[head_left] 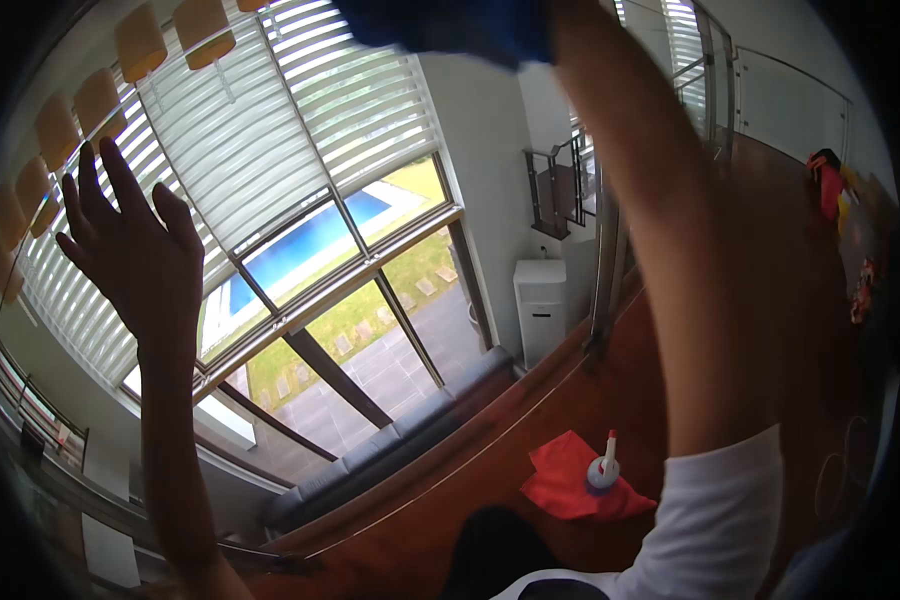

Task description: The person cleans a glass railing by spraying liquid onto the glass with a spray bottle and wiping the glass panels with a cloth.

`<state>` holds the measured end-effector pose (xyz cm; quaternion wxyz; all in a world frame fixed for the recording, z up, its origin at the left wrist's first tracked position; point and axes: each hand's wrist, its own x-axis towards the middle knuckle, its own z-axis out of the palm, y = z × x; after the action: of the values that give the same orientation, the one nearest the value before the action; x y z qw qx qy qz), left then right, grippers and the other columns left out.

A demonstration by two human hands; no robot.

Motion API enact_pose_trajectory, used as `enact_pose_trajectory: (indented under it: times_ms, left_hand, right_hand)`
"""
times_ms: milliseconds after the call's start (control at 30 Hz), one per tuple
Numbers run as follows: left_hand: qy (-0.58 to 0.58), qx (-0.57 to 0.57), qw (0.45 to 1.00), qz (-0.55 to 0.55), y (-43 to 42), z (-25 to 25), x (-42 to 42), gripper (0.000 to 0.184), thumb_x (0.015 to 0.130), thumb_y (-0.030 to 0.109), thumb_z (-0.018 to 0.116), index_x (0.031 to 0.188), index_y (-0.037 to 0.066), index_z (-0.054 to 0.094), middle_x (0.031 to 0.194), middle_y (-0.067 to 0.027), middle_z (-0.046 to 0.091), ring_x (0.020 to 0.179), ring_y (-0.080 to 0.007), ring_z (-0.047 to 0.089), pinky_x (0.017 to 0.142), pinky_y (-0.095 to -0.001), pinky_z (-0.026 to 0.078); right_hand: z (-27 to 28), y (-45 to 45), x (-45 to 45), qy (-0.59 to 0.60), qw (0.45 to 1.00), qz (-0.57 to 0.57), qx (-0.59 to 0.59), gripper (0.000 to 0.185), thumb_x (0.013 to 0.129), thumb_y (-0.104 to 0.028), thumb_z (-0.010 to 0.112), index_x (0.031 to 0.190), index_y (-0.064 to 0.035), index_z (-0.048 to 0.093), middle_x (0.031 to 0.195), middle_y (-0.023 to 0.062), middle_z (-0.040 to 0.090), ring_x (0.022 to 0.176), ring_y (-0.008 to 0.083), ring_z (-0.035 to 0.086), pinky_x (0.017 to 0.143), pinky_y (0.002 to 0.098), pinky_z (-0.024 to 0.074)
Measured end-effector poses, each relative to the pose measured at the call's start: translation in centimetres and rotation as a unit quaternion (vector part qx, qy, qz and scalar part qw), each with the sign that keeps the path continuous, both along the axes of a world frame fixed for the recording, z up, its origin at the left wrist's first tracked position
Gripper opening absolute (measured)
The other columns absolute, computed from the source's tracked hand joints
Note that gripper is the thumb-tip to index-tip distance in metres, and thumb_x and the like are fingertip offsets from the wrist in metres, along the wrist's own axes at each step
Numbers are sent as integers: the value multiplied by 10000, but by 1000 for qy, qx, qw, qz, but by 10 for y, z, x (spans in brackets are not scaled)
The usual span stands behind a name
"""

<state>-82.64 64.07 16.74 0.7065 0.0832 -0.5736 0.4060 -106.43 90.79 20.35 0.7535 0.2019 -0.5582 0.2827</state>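
Observation:
My left hand (135,240) is raised on the left with fingers spread, holding nothing. It seems to be at a clear glass panel, though whether the palm touches is unclear. High at the top edge, my right hand (568,28) is mostly hidden by a blue cloth (450,25), which it holds; its fingers do not show. Below my right arm, a red cloth (560,478) lies on the wooden floor. On that cloth stands a white bottle (600,474) with a red tip.
Beyond the glass lies a lower room with tall windows, striped blinds (220,150) and a dark sofa (390,440). A white cabinet (541,305) stands by the far wall. Hanging lamps (140,45) are at upper left. Colourful items (828,185) lie on the right.

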Motion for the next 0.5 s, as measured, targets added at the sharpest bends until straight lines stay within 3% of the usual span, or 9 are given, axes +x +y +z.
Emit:
enact_pose_trajectory:
  times_ms: [100,167,333,433,500]
  left_hand:
    - [13,7,997,-73,5,2,2,463,944,295,355,1367,108,363,1347,-150,418,1289,-300,364,1002,-525,332]
    - [-72,85,985,-132,-54,-11,2,425,919,217,450,1310,50,431,1258,-176,503,1220,-310,449,1003,-441,366]
    - [-219,-73,957,-174,-116,-44,-6,472,868,262,577,1246,3,464,1232,-218,482,1191,-378,426,1059,-444,287]
    - [0,51,941,-335,0,-3,4,584,854,196,601,1322,-15,324,1308,-194,383,1260,-345,336,1075,-437,226]
    - [-20,86,915,-393,5,-6,1,669,792,87,639,1342,-10,273,1343,-183,331,1281,-332,302,1086,-427,220]
  right_hand:
    - [20,-87,67,35,995,32,90,292,901,-265,500,1072,-58,616,1109,169,568,1079,303,504,883,443,406]
    - [27,-130,105,61,983,69,157,287,901,-261,497,1066,-59,618,1095,171,574,1061,303,515,868,440,415]
    - [42,-116,94,66,970,81,221,277,902,-252,487,1053,-64,623,1059,174,588,1016,304,541,833,434,439]
    - [41,-45,34,43,984,25,172,271,903,-247,482,1046,-67,626,1038,176,596,988,305,556,811,430,453]
    - [33,8,-1,33,991,-11,126,268,903,-243,478,1040,-69,628,1024,178,602,970,305,566,797,427,463]
